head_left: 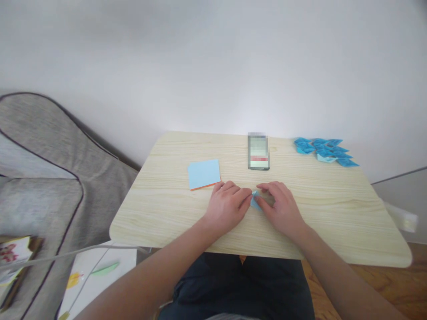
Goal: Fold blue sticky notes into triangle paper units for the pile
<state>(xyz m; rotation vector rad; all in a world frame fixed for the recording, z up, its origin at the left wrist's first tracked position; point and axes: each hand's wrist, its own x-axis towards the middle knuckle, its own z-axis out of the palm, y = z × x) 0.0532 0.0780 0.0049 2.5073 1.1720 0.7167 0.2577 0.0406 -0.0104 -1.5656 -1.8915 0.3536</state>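
Note:
Between my hands, low over the middle of the table, is a small folded piece of light blue paper [255, 202]. My left hand [229, 203] pinches its left edge, fingers closed together. On the paper's right side rests the thumb of my right hand [280, 206], with the index finger curved above it; a gap shows between that thumb and finger. Part of the paper is covered by my fingers. Just beyond my left hand lies a stack of light blue paper sheets [204, 174] with an orange lower edge.
A phone [259, 152] lies at the back of the wooden table [160, 200]. Several folded blue paper pieces [325, 150] are grouped at the back right. A white wall stands behind. To the left are a grey sofa [103, 195] and a pale cable [83, 252].

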